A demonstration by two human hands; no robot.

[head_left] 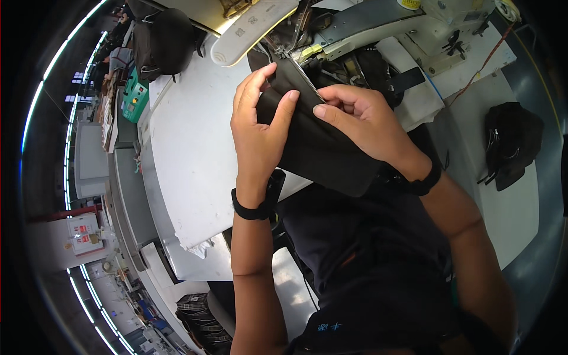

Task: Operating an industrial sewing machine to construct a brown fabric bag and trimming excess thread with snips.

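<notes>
A dark fabric piece (322,145) with a metal-toothed zipper (306,78) along it lies under the head of a sewing machine (355,44) and hangs over the table's near edge. My right hand (367,121) pinches the zippered edge between thumb and fingers, a short way from the needle area. On the left part of the fabric rests my left hand (257,121), its thumb and fingers apart, the fingertips close to the presser foot. Part of the zipper's far end is hidden by the machine parts.
The white tabletop (189,148) spreads to the left. A light-coloured lamp-like bar (254,29) hangs above the work. At the right lies a black bag (512,145); another dark bag (165,44) and a green device (136,96) are at the far left.
</notes>
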